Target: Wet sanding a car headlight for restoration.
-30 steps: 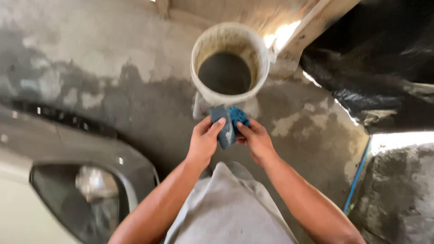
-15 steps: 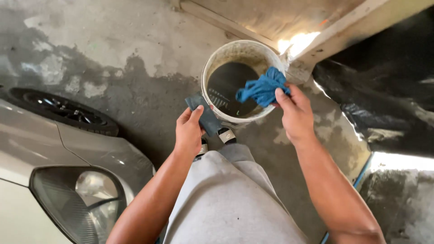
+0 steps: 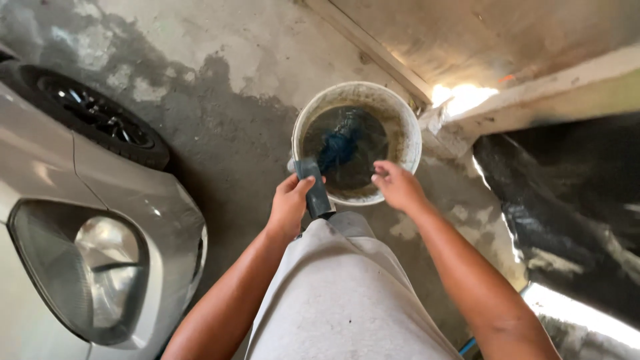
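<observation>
A white bucket (image 3: 410, 127) of dark water stands on the wet concrete floor just ahead of me. A blue cloth (image 3: 339, 148) lies sunk in the water inside it. My left hand (image 3: 288, 205) holds a dark grey rectangular block (image 3: 313, 185) at the bucket's near left rim. My right hand (image 3: 397, 185) hovers over the near rim with fingers loosely apart and nothing in it.
A silver car's front corner, with its headlight (image 3: 80, 267) and black wheel (image 3: 100, 120), fills the left side. A raised concrete ledge (image 3: 533, 93) runs behind the bucket. A dark wet patch (image 3: 567, 200) lies at the right.
My right hand held the blue cloth over the bucket half a second ago; the cloth now lies in the water and the hand is empty. The left hand keeps the grey block.
</observation>
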